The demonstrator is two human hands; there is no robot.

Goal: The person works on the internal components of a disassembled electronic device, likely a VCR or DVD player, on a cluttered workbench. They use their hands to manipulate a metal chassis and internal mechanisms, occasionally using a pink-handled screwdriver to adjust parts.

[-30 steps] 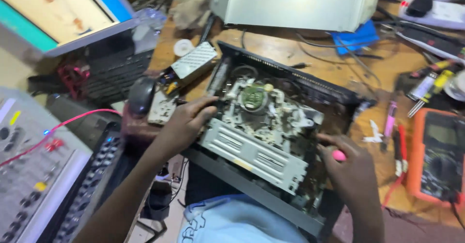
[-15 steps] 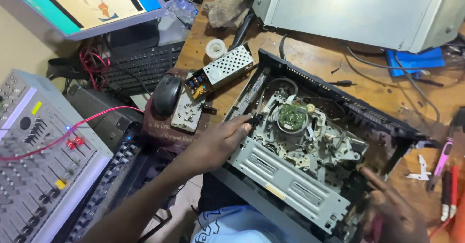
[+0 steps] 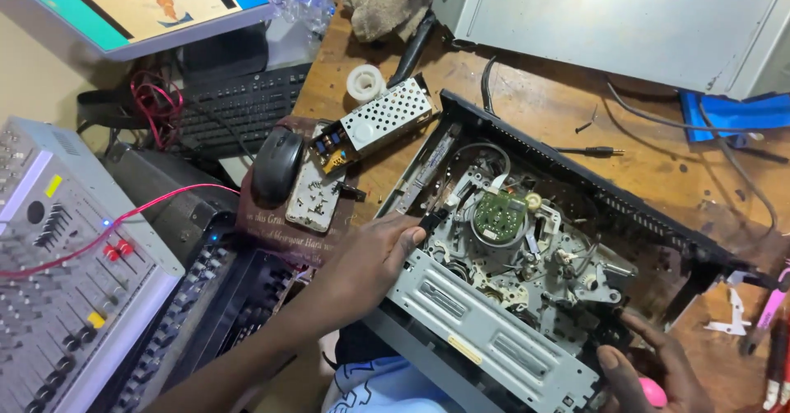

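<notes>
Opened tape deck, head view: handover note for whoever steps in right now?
Left hand: fingers on a small black part at the left edge of the mechanism.
Right hand: at the near right corner, a pink object under it; grip unclear.
Opened tape deck: on the wooden bench, cover off, drum exposed.
Perforated metal module lies out beside the mouse.
Left: mechanism open, nothing refitted.

device: opened video player [image 3: 527, 281], lid off, lying slanted on the worktop
inside: metal tape mechanism showing, round drum [image 3: 498, 215] sitting mid-chassis
</notes>
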